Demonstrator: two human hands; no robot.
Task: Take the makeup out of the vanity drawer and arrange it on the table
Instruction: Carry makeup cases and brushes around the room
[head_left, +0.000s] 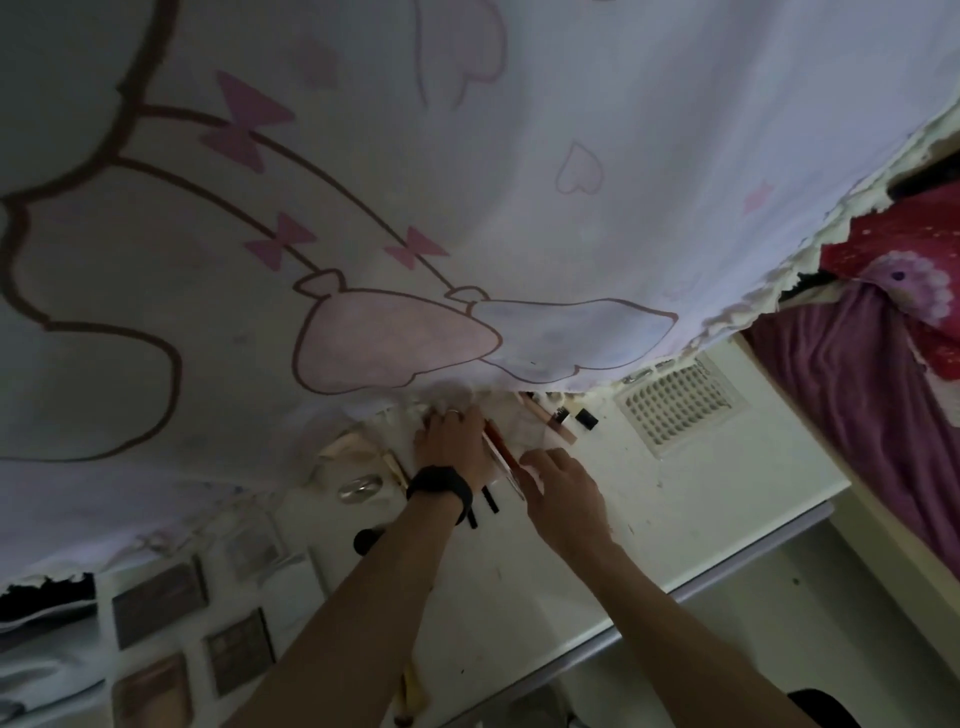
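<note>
The left hand (454, 436), a black wristband (439, 483) on its wrist, reaches to the far side of the desk (701, 493). Its fingers are tucked at the hem of a white cloth (467, 182) printed with pink bows, which hangs over most of the view. In the dim light I cannot tell whether the hand grasps anything.

The makeup lies spread on the desk.
- **Near left:** several flat palettes (158, 603) lie in a loose group.
- **Farther in:** a round silver compact (358, 488) sits just left of the left wrist.
- **Right of the wrist:** two short black sticks (489, 500) lie on the desk.
- **Between the two hands:** a flat red-edged case (501, 457), possibly a palette, lies along the left hand's right side.

The right hand (563, 493) is released, with relaxed fingers stretched toward the case's near end and grasping nothing.

Beyond it, by the cloth's hem, lie a pinkish tube (550, 421) and a black cap (586, 418). A perforated white tray (675, 408) sits right of those. At the far right stands a bed with a purple blanket (852, 405).
</note>
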